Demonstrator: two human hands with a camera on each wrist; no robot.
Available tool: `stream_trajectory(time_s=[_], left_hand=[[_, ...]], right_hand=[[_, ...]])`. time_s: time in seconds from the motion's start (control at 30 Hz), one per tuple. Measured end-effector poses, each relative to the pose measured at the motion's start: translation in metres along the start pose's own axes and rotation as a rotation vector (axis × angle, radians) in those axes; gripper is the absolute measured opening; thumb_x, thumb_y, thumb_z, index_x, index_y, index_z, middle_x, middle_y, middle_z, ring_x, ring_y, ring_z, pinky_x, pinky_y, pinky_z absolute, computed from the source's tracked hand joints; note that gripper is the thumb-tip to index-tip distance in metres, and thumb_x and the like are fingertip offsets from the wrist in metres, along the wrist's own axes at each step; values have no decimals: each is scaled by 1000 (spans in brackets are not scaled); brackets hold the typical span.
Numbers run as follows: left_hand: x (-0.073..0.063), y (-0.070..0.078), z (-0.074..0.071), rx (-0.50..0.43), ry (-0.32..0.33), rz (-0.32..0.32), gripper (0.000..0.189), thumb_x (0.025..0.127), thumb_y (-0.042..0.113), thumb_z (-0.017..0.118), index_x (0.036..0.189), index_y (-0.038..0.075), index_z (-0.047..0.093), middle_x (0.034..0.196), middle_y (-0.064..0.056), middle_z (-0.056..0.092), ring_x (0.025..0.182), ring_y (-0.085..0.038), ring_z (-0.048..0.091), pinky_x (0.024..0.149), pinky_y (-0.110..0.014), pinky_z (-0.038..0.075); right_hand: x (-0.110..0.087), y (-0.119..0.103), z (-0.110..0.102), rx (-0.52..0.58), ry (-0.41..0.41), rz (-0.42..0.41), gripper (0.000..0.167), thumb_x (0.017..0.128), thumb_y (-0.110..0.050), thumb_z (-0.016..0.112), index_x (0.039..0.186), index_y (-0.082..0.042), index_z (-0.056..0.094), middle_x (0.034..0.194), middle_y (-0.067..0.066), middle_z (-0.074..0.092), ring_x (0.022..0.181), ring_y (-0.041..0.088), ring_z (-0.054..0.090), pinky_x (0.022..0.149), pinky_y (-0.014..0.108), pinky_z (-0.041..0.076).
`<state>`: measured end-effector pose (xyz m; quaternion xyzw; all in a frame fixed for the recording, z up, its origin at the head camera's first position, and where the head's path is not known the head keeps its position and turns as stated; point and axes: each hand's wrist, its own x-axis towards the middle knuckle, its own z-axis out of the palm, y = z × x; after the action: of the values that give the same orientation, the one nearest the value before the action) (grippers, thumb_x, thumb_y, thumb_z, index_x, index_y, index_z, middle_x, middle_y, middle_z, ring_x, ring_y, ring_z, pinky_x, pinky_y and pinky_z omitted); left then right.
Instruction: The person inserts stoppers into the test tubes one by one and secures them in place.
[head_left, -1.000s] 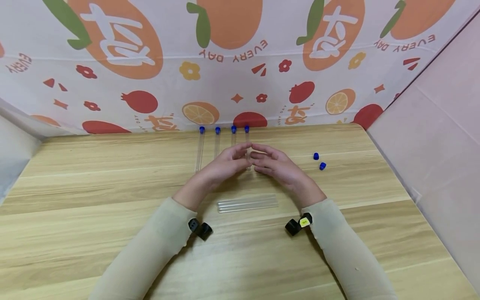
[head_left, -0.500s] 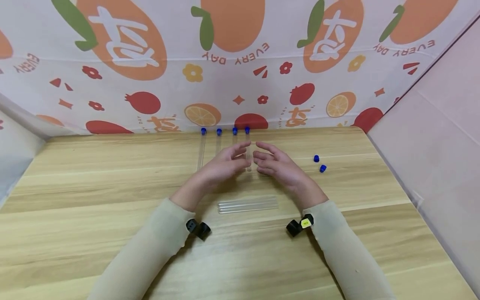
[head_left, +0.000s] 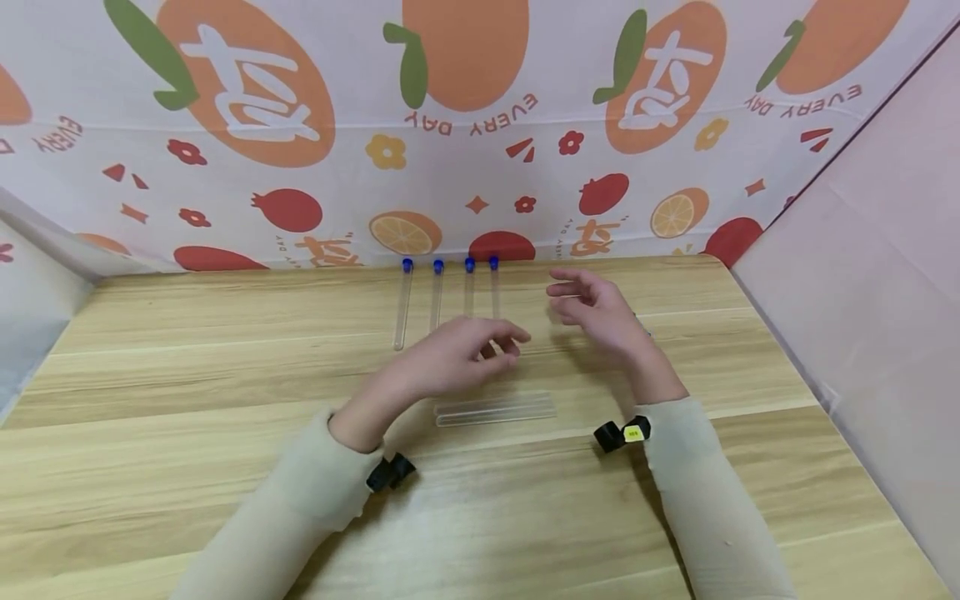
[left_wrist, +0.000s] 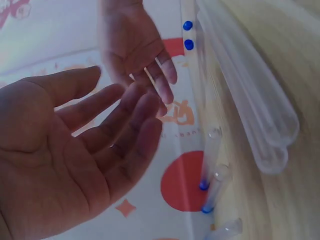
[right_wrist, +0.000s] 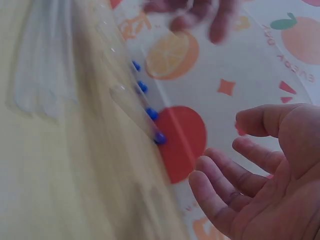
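Note:
My left hand [head_left: 465, 357] hovers between the loose test tubes and the capped row, fingers relaxed, holding nothing. To the right my right hand [head_left: 596, 310] is also in the air with loosely bent fingers and nothing in its grasp. Clear uncapped test tubes [head_left: 495, 410] lie side by side just in front of my left hand. Several test tubes with blue caps [head_left: 402, 308] lie in a row at the back; the left hand overlaps the lower ends of some. Two loose blue caps [left_wrist: 188, 35] show in the left wrist view; in the head view the right hand mostly hides them.
A wooden table [head_left: 187, 433] carries everything. Behind it hangs a white cloth [head_left: 450, 175] printed with fruit, close to the capped ends of the tubes. A pale wall [head_left: 877, 250] stands along the right side.
My hands have drawn apart. The left came toward the front of the table, over near the loose tubes, while the right shifted right toward the loose caps. The tubes stayed put.

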<state>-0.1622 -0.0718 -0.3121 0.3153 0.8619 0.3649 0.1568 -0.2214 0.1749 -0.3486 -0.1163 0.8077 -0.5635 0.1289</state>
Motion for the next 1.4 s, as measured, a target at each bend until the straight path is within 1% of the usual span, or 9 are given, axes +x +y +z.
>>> stream_trajectory(time_s=[0.17, 0.37, 0.5, 0.6, 0.8, 0.93, 1.03, 1.23, 1.4], left_hand=[[-3, 7, 8, 162, -32, -1, 19, 99, 16, 63, 115, 9, 71, 98, 4, 72, 84, -8, 64, 79, -29, 54], [-8, 15, 17, 282, -83, -3, 5, 96, 13, 66, 94, 16, 71, 87, 8, 67, 77, -9, 57, 72, -29, 51], [-11, 20, 27, 384, -131, 26, 14, 93, 15, 70, 82, 21, 64, 74, 10, 57, 70, -9, 52, 66, -27, 46], [-14, 23, 35, 474, -143, 40, 19, 90, 14, 72, 76, 22, 62, 70, 11, 54, 67, -10, 49, 62, -27, 43], [-17, 26, 45, 589, -121, 23, 19, 88, 13, 72, 74, 19, 63, 71, 9, 55, 67, -12, 50, 60, -30, 43], [-18, 27, 47, 605, -101, 13, 17, 90, 12, 71, 75, 18, 63, 72, 7, 57, 66, -13, 50, 58, -32, 43], [-18, 28, 48, 612, -97, 12, 18, 90, 10, 71, 75, 17, 63, 71, 6, 58, 65, -13, 50, 57, -32, 43], [-18, 27, 51, 632, -129, -10, 17, 86, 9, 75, 76, 17, 63, 72, 6, 58, 65, -11, 51, 58, -31, 45], [-18, 28, 53, 638, -140, -7, 19, 84, 8, 76, 74, 17, 61, 71, 5, 57, 64, -12, 50, 56, -32, 45]], right_hand=[[-2, 1, -14, -167, 105, -21, 46, 98, -17, 61, 143, -13, 51, 131, 18, 61, 112, 28, 60, 88, 37, 53], [-8, 7, -38, -469, 217, 4, 50, 97, -23, 64, 144, -17, 50, 127, 15, 63, 115, 30, 60, 91, 48, 52], [-16, 8, -57, -676, 228, 62, 45, 96, -27, 65, 137, -12, 57, 128, 17, 62, 118, 36, 57, 97, 55, 47], [-22, 10, -69, -762, 174, 145, 43, 95, -31, 66, 131, -8, 60, 128, 19, 61, 117, 39, 54, 97, 57, 46], [-32, 14, -85, -776, 33, 363, 48, 88, -38, 74, 123, -8, 60, 120, 18, 60, 106, 36, 54, 83, 49, 48], [-35, 16, -90, -770, -1, 441, 47, 84, -38, 78, 116, -9, 59, 113, 16, 59, 102, 35, 50, 77, 43, 46], [-34, 20, -93, -785, -18, 441, 42, 84, -34, 80, 114, -10, 61, 114, 17, 58, 104, 35, 49, 78, 46, 46], [-32, 31, -96, -801, -26, 408, 39, 83, -27, 82, 116, -14, 66, 134, 21, 51, 114, 40, 42, 92, 59, 45], [-31, 38, -97, -783, -22, 380, 34, 82, -24, 82, 111, -13, 67, 132, 22, 51, 114, 41, 40, 95, 60, 42]])
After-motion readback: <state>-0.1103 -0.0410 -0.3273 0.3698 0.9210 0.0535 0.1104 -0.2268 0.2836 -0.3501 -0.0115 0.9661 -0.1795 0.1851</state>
